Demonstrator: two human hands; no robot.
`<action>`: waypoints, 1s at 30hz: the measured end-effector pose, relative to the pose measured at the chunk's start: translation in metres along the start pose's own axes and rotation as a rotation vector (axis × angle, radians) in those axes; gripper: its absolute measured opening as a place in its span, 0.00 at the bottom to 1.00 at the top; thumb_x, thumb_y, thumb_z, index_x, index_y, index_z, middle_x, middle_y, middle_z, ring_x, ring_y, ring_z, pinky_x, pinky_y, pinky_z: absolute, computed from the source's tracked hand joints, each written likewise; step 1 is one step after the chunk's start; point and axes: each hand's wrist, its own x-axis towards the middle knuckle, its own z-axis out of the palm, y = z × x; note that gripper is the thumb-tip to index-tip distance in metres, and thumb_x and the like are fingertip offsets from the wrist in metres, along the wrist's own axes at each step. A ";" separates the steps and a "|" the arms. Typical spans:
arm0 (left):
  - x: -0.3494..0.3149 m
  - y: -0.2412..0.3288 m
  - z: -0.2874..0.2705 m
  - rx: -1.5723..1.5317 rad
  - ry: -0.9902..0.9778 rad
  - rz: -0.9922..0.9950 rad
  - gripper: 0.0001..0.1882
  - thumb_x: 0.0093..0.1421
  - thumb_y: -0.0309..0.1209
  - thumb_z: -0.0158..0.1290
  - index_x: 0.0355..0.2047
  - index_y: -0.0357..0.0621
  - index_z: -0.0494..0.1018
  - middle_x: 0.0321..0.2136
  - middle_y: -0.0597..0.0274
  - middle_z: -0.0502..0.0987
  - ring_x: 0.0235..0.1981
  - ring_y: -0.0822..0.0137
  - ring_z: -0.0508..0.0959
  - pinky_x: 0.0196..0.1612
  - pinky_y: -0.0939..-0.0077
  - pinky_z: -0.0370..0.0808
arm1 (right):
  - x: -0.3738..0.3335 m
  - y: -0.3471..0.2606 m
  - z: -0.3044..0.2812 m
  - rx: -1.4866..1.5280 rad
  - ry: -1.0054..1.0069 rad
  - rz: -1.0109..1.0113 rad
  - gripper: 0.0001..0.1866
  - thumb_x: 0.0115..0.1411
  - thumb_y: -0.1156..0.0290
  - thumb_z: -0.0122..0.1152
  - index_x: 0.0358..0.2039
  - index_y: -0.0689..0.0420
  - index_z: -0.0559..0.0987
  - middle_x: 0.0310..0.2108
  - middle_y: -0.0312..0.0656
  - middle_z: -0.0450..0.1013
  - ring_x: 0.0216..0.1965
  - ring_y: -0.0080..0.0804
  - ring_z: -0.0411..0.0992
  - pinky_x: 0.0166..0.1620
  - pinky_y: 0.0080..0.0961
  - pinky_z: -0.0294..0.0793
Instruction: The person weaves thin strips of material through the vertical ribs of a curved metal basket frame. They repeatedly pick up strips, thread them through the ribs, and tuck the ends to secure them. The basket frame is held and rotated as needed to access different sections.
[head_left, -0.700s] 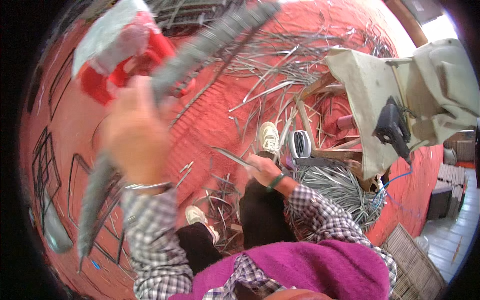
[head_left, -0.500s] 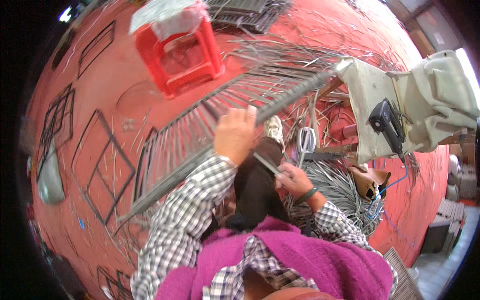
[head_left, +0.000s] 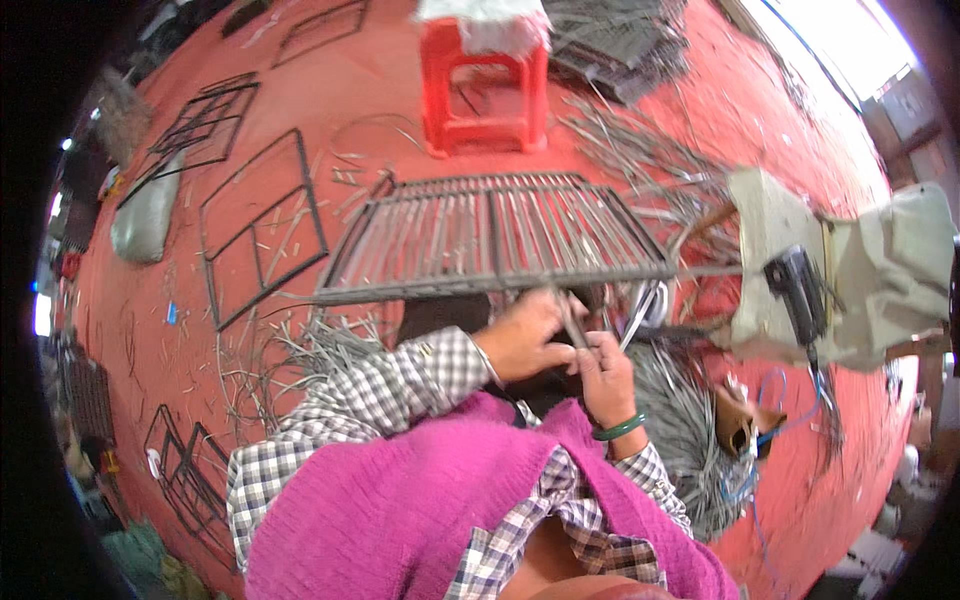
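Observation:
A grey wire grid panel (head_left: 490,235) lies flat in front of me over my lap, its near edge by my hands. My left hand (head_left: 525,335) is closed around that near edge, together with a thin metal tool or rod. My right hand (head_left: 603,365), with a green bangle on its wrist, grips the same thin metal piece (head_left: 570,320) just beside the left hand. The two hands touch each other. What exactly lies between the fingers is hidden.
A red plastic stool (head_left: 485,85) stands beyond the panel on the red floor. Bent wire frames (head_left: 260,225) lie to the left, loose wire rods (head_left: 690,440) are heaped at my right, and a padded bench with a black power tool (head_left: 795,285) stands to the right.
The wire panel was raised high in my left hand, came down tilted, and now lies flat before me. My left hand has moved to the near edge beside my right hand.

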 end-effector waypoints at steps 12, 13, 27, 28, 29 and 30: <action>-0.208 -0.008 -0.324 -0.735 1.815 -0.058 0.20 0.65 0.50 0.37 0.24 0.51 0.62 0.10 0.75 0.50 0.09 0.77 0.51 0.12 0.81 0.47 | -0.006 0.131 -0.122 -1.415 -0.336 -0.119 0.18 0.55 0.70 0.52 0.48 0.53 0.74 0.47 0.49 0.72 0.47 0.45 0.69 0.50 0.36 0.66; -0.261 -0.001 -0.346 -0.542 2.030 -0.124 0.20 0.66 0.50 0.35 0.27 0.49 0.63 0.10 0.74 0.50 0.08 0.77 0.49 0.11 0.81 0.47 | 0.000 0.145 -0.150 -1.485 -0.374 -0.122 0.19 0.54 0.70 0.52 0.48 0.54 0.74 0.47 0.48 0.71 0.48 0.45 0.69 0.51 0.36 0.66; -0.544 0.088 -0.321 0.240 2.648 -0.249 0.19 0.62 0.46 0.40 0.27 0.43 0.68 0.11 0.72 0.59 0.09 0.77 0.57 0.10 0.79 0.51 | 0.217 -0.298 0.100 -0.342 -0.011 -0.994 0.25 0.47 0.80 0.53 0.49 0.58 0.72 0.50 0.45 0.68 0.53 0.41 0.65 0.56 0.33 0.64; -0.552 0.112 -0.322 0.467 2.659 -0.045 0.19 0.61 0.45 0.41 0.26 0.42 0.69 0.11 0.71 0.60 0.10 0.77 0.58 0.11 0.79 0.52 | 0.198 -0.333 0.132 -0.181 -0.105 -1.083 0.25 0.46 0.81 0.53 0.49 0.58 0.72 0.50 0.44 0.68 0.53 0.41 0.65 0.56 0.32 0.64; -0.559 0.138 -0.324 0.634 2.675 0.130 0.19 0.61 0.44 0.42 0.25 0.41 0.70 0.12 0.71 0.61 0.11 0.77 0.59 0.12 0.80 0.54 | 0.178 -0.365 0.163 -0.107 -0.189 -1.176 0.26 0.46 0.82 0.53 0.49 0.59 0.72 0.51 0.44 0.68 0.54 0.41 0.65 0.56 0.32 0.63; -0.566 0.166 -0.322 0.817 2.745 -0.020 0.18 0.61 0.42 0.42 0.26 0.41 0.72 0.15 0.70 0.65 0.13 0.77 0.62 0.14 0.80 0.57 | 0.155 -0.388 0.192 -0.050 -0.273 -1.302 0.26 0.45 0.82 0.53 0.49 0.59 0.72 0.51 0.44 0.68 0.54 0.40 0.65 0.57 0.32 0.63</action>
